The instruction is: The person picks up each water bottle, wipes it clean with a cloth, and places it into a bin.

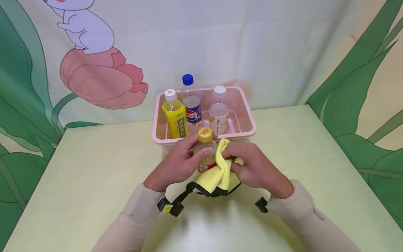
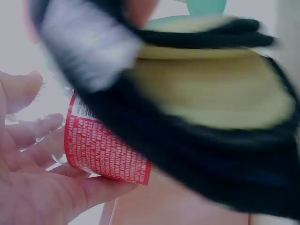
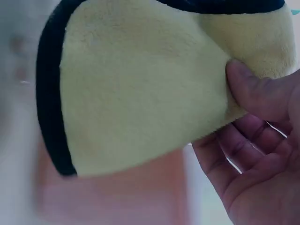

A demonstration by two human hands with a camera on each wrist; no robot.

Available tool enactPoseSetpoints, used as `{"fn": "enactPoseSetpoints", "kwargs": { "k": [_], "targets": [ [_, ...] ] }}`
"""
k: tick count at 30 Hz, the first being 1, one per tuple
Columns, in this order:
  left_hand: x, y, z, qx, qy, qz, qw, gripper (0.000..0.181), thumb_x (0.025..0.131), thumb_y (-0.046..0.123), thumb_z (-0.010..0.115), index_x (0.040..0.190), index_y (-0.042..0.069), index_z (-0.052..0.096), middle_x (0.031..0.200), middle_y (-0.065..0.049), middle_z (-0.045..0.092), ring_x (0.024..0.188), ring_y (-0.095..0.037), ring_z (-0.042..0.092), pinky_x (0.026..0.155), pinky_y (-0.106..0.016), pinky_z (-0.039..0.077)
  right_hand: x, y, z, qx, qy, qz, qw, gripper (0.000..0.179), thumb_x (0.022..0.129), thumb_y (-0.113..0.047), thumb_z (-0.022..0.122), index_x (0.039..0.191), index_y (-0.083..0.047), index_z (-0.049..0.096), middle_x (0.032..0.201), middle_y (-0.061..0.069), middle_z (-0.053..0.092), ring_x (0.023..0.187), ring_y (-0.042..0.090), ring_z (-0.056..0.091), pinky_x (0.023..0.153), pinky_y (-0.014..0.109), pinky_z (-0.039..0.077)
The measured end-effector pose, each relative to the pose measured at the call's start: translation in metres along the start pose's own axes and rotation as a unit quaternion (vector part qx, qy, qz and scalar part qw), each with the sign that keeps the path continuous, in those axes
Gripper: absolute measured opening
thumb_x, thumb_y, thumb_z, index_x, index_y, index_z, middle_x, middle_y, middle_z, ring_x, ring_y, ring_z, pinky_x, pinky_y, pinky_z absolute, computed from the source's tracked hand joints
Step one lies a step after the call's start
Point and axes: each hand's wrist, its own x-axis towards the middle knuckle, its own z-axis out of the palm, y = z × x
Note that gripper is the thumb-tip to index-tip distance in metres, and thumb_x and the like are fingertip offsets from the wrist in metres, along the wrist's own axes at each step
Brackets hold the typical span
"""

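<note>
My left hand (image 1: 181, 161) grips a clear bottle (image 1: 205, 148) with a yellow cap, held upright in front of the pink bin. Its red label (image 2: 105, 143) with fine white print shows in the left wrist view. Beside it my right hand (image 1: 252, 166) pinches a yellow cloth (image 3: 136, 89) with black edging between thumb and fingers. The cloth hangs in folds next to the bottle and overlaps the label's lower part in the head view.
Behind the hands a pink plastic bin (image 1: 248, 129) stands on the pale table (image 1: 104, 168). Inside are a yellow-labelled bottle (image 1: 175, 119), a blue-capped Pepsi bottle (image 1: 192, 108) and a white-capped bottle (image 1: 218, 117). A printed curtain (image 1: 195, 42) hangs behind the table.
</note>
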Motion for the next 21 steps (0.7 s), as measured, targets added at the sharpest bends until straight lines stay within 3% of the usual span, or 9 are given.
{"fn": "enactPoseSetpoints", "kwargs": {
  "k": [3, 7, 12, 17, 19, 21],
  "targets": [
    [0.002, 0.001, -0.001, -0.006, -0.008, 0.011, 0.9999, 0.037, 0.1, 0.014, 0.056, 0.137, 0.01, 0.053, 0.138, -0.007, 0.057, 0.119, -0.025, 0.06, 0.097, -0.041, 0.056, -0.012, 0.019, 0.015, 0.018, -0.033, 0.042, 0.9984, 0.03, 0.072, 0.016, 0.065, 0.079, -0.012, 0.065, 0.077, -0.004, 0.063, 0.073, 0.007, 0.055, 0.066, 0.025, 0.054],
    [0.001, 0.0, -0.002, -0.019, -0.019, 0.008, 0.9996, 0.036, 0.1, 0.012, 0.056, 0.135, 0.009, 0.054, 0.137, -0.007, 0.058, 0.122, -0.025, 0.058, 0.101, -0.044, 0.053, -0.021, 0.041, 0.035, -0.019, -0.125, 0.089, 0.988, 0.032, 0.068, 0.017, 0.057, 0.072, -0.015, 0.064, 0.071, -0.008, 0.058, 0.068, 0.005, 0.051, 0.063, 0.02, 0.048],
    [0.002, -0.004, -0.002, -0.04, 0.0, -0.008, 0.9992, 0.032, 0.1, 0.017, 0.056, 0.132, 0.012, 0.057, 0.134, -0.005, 0.06, 0.126, -0.023, 0.055, 0.103, -0.047, 0.051, -0.019, 0.051, 0.043, -0.057, -0.195, 0.092, 0.9748, 0.035, 0.068, 0.015, 0.051, 0.067, -0.018, 0.059, 0.066, -0.011, 0.05, 0.064, 0.004, 0.045, 0.061, 0.016, 0.04],
    [0.002, -0.008, 0.0, -0.03, 0.028, -0.033, 0.9986, 0.033, 0.098, 0.024, 0.061, 0.13, 0.015, 0.062, 0.136, -0.001, 0.061, 0.127, -0.021, 0.056, 0.102, -0.046, 0.051, -0.019, 0.037, 0.025, -0.069, -0.206, 0.067, 0.9739, 0.03, 0.075, 0.01, 0.063, 0.075, -0.021, 0.061, 0.071, -0.011, 0.055, 0.068, 0.003, 0.047, 0.065, 0.018, 0.044],
    [0.002, -0.007, -0.002, 0.004, 0.036, -0.022, 0.9991, 0.034, 0.097, 0.024, 0.062, 0.13, 0.015, 0.063, 0.141, 0.001, 0.058, 0.132, -0.02, 0.053, 0.105, -0.047, 0.049, -0.017, 0.023, 0.009, -0.067, -0.183, 0.071, 0.9783, 0.026, 0.08, 0.005, 0.067, 0.079, -0.021, 0.063, 0.076, -0.011, 0.058, 0.071, 0.003, 0.05, 0.068, 0.02, 0.047],
    [0.003, -0.003, -0.006, 0.048, 0.038, -0.013, 0.998, 0.033, 0.098, 0.025, 0.061, 0.129, 0.016, 0.063, 0.145, 0.002, 0.053, 0.133, -0.022, 0.051, 0.103, -0.049, 0.05, -0.016, 0.008, -0.009, -0.067, -0.133, 0.073, 0.9862, 0.026, 0.08, 0.004, 0.071, 0.085, -0.021, 0.064, 0.08, -0.011, 0.061, 0.075, 0.003, 0.054, 0.07, 0.023, 0.051]
  ]
}}
